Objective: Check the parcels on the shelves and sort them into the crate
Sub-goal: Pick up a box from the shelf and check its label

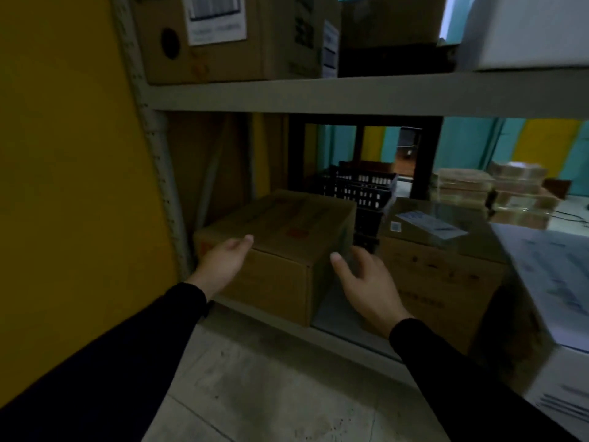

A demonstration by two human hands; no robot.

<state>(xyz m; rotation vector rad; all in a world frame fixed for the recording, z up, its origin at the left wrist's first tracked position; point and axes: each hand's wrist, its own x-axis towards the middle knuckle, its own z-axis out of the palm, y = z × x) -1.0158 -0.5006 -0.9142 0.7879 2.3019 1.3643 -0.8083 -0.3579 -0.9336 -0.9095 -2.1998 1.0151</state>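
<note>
While both arms in black sleeves reach toward the lower shelf (pixel 350 342), a plain brown cardboard box (pixel 287 250) sits at its left end, angled so one corner juts past the front edge. The left hand (pixel 223 261) lies against the box's left side with the thumb up on the top edge; its fingers are hidden, so the grip cannot be judged. The right hand (pixel 366 282) hovers just beside the box's right face, fingers spread and loose, holding nothing. To the right stands a second cardboard box (pixel 439 275) with a glossy taped top and a white label (pixel 427 223). Behind, a black plastic crate (pixel 360 189) with slotted walls shows between them. More boxes rest on the grey metal shelf above (pixel 318 92). Below lies speckled pale tile flooring (pixel 271 393)
</note>
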